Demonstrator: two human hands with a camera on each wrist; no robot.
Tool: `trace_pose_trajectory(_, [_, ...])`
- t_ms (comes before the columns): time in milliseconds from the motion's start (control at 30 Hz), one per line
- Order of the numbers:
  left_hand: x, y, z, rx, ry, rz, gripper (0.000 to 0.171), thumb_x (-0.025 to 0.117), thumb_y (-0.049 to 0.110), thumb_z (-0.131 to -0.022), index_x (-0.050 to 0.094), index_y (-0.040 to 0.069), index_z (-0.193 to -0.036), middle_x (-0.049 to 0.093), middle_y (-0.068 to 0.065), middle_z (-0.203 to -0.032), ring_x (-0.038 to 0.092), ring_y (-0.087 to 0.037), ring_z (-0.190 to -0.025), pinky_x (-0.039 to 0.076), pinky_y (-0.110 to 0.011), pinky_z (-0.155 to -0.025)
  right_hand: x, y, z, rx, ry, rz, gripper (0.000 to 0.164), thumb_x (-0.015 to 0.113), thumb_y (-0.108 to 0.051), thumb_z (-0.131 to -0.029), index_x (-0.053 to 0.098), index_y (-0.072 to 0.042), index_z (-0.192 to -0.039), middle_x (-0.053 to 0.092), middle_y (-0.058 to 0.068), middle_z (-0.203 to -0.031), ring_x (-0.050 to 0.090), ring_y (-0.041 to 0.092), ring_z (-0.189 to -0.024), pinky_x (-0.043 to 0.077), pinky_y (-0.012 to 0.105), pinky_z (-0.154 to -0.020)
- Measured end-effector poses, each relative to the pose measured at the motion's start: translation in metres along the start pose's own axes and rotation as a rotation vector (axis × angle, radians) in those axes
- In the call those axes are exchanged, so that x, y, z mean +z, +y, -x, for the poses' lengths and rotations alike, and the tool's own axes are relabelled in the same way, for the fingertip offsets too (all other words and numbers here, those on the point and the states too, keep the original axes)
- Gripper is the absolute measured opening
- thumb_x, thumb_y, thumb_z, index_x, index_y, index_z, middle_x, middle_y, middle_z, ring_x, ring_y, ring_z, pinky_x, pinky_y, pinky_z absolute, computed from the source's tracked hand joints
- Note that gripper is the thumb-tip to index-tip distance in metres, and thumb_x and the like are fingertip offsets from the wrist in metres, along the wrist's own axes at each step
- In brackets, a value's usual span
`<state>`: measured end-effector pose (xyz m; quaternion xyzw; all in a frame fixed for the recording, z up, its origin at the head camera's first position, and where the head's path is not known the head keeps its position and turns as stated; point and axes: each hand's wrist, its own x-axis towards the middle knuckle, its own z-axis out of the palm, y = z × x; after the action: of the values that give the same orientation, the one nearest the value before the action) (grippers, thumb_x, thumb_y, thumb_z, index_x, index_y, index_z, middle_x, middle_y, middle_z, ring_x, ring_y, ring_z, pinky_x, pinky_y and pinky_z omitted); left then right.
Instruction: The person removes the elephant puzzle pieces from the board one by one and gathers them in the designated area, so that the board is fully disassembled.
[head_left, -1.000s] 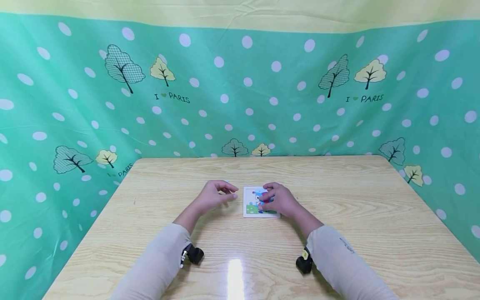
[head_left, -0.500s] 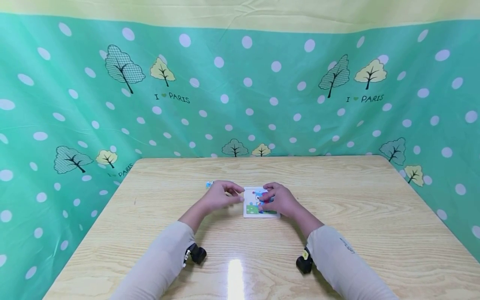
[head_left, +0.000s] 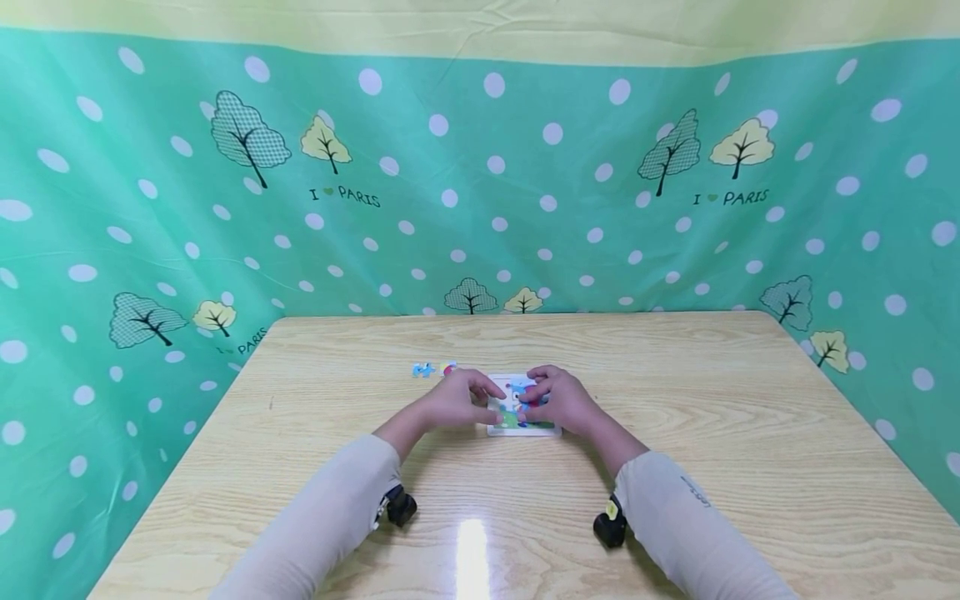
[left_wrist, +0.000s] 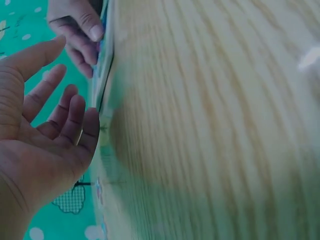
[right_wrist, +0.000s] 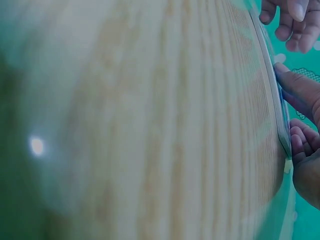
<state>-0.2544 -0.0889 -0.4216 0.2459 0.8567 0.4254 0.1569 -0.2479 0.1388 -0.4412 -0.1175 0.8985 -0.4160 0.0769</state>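
Clock: head view, centred on the puzzle board, 12 = far table edge.
Puzzle board (head_left: 525,432): flat on the wooden table (head_left: 675,375), between both hands. White frame; picture shows a blue character over green ground.
Left hand (head_left: 463,402): at 9 o'clock, thumb and index at the board's 9 o'clock edge. Wide, fingers parted, nothing held. Contact with the board: can't tell.
Right hand (head_left: 561,400): at 3 o'clock, fingers bent over the board, covering part of the picture. Fingertips rest on it; can't tell whether they grip anything.
Blue piece (head_left: 422,370): loose on the table, about 10 o'clock, apart from the board.
Red-and-yellow piece (head_left: 447,367): also about 10 o'clock, just beside the blue one at its 3 o'clock side; partly hidden by the left hand.
Sleeves (head_left: 330,508): pale, entering from 7 and 5 o'clock, a black wrist camera (head_left: 610,529) on each.
Backdrop (head_left: 480,242): teal cloth at 12 o'clock, white dots, printed trees, "I PARIS" lettering.
Glare (head_left: 472,558): bright streak on the table toward 6 o'clock.
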Motion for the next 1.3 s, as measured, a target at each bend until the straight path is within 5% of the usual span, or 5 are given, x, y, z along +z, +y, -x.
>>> trace_pose_trajectory(200, [0.005,0.002,-0.006,0.047,-0.039,-0.089,0.028,0.083,0.019,-0.078,0.074,0.009,-0.103,0.067,-0.001,-0.098,0.056,-0.017,-0.087,0.048,-0.031,-0.078,-0.001,0.000,0.000,0.001,-0.003,-0.004,0.027,0.088,-0.019,-0.072,0.078,-0.010,-0.095,0.052,0.007,-0.138,0.041,0.035,-0.132,0.033,0.049,-0.110])
trace_pose_trajectory(600, [0.005,-0.002,-0.011,0.035,-0.082,-0.223,0.037,0.086,0.015,-0.074,0.074,0.006,-0.107,0.061,0.001,-0.090,0.050,-0.013,-0.081,0.045,-0.027,-0.072,-0.001,-0.001,0.000,-0.017,-0.008,0.009,0.028,0.087,-0.019,-0.073,0.078,-0.009,-0.097,0.052,0.009,-0.137,0.042,0.035,-0.131,0.034,0.048,-0.109])
trace_pose_trajectory(1300, [0.009,-0.005,-0.013,-0.007,-0.072,-0.175,0.035,0.086,0.013,-0.075,0.072,0.009,-0.107,0.060,0.002,-0.093,0.050,-0.013,-0.085,0.044,-0.029,-0.079,0.000,0.000,-0.001,-0.014,-0.004,0.008,0.028,0.087,-0.018,-0.074,0.078,-0.008,-0.098,0.051,0.009,-0.138,0.041,0.036,-0.132,0.033,0.049,-0.110])
